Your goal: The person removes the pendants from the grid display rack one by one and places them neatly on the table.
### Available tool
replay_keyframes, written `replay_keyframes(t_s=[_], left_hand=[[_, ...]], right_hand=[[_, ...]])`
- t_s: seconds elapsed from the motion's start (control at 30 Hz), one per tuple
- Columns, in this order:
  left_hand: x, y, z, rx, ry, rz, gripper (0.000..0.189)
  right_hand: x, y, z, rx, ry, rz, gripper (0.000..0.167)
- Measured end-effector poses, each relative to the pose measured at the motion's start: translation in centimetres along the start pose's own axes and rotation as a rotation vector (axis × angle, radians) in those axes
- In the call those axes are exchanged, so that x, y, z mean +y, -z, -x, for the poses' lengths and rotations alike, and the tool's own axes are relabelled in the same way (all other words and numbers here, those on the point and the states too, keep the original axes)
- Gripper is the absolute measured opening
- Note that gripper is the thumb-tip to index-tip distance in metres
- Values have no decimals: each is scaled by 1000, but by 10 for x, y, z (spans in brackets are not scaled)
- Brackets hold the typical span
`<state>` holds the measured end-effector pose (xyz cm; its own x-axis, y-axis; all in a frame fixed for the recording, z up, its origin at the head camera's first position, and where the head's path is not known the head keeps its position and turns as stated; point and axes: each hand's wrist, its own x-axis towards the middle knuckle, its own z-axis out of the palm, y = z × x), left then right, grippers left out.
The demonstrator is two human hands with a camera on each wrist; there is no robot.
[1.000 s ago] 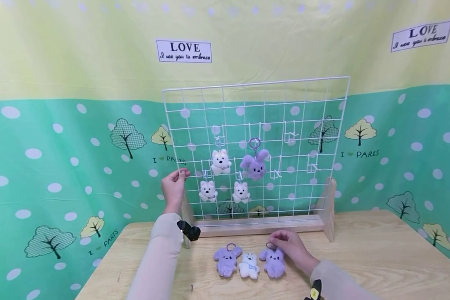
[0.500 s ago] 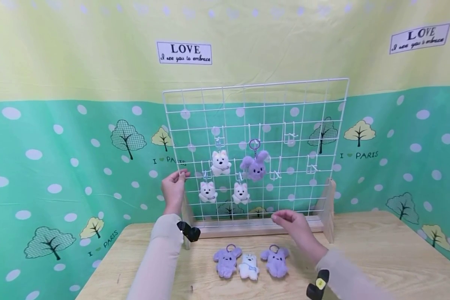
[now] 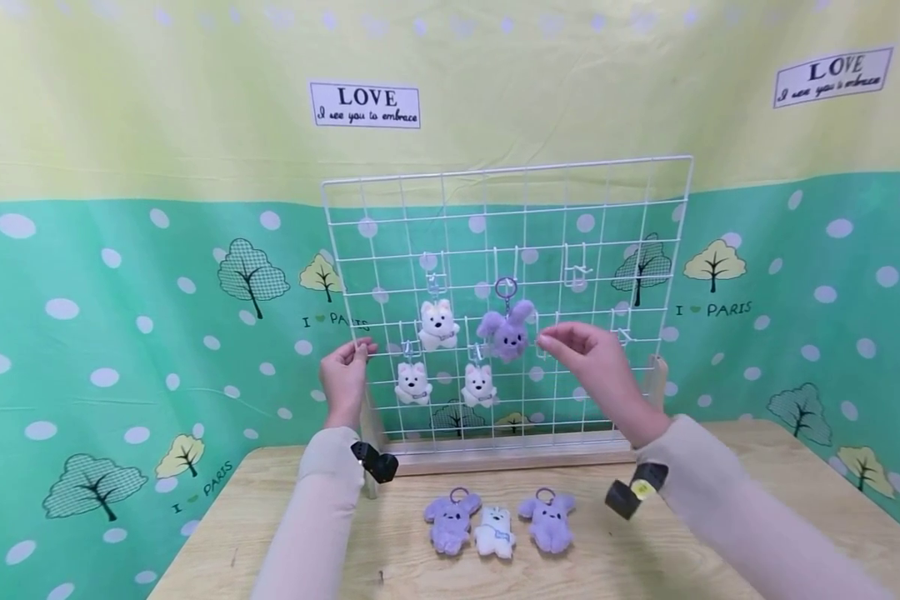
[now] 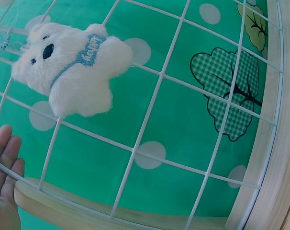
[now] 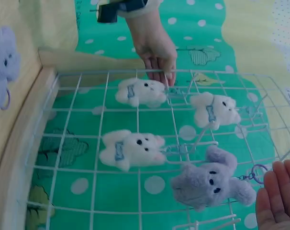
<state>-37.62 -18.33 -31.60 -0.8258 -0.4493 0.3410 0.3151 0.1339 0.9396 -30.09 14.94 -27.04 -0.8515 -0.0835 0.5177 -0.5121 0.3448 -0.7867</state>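
Note:
A white wire grid rack (image 3: 510, 169) stands in a wooden base. My left hand (image 3: 345, 375) grips its left edge, thumb in front and fingers behind the wire. White plush dog keychains (image 3: 438, 325) hang from hooks on the left half. Right of them hangs a purple plush bunny keychain (image 3: 512, 333) by its purple ring (image 3: 506, 288). My right hand (image 3: 598, 367) is raised in front of the rack, just right of this bunny, its fingertips overlapping a hook. Nothing shows between its fingers; in the right wrist view the fingers (image 5: 279, 196) lie extended near the bunny's ring.
On the wooden table (image 3: 757, 500) in front of the rack lie two more purple bunny keychains (image 3: 450, 523) with a white dog keychain (image 3: 495, 533) between them. Bare hooks (image 3: 577, 273) project from the rack's right half. A patterned curtain (image 3: 120, 333) hangs behind.
My right hand has left the ring of the right-hand bunny on the table and risen to hook height in front of the rack. The left hand keeps its hold on the rack.

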Motion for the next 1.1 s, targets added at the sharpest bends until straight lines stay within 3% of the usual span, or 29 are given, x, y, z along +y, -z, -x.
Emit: replay_keyframes(t_s=[0.17,0.53,1.1], left_hand=[[0,-1,0,-1,6,4,20],[0,0,-1,-11,21,24,20],[1,-2,-3,18,-18,10,19]], right_hand=[[-4,-7,-25,50,66,86,35],[-11,-22,-61,192,97,80,27],[-9,-40,-77,264,56,147,20]])
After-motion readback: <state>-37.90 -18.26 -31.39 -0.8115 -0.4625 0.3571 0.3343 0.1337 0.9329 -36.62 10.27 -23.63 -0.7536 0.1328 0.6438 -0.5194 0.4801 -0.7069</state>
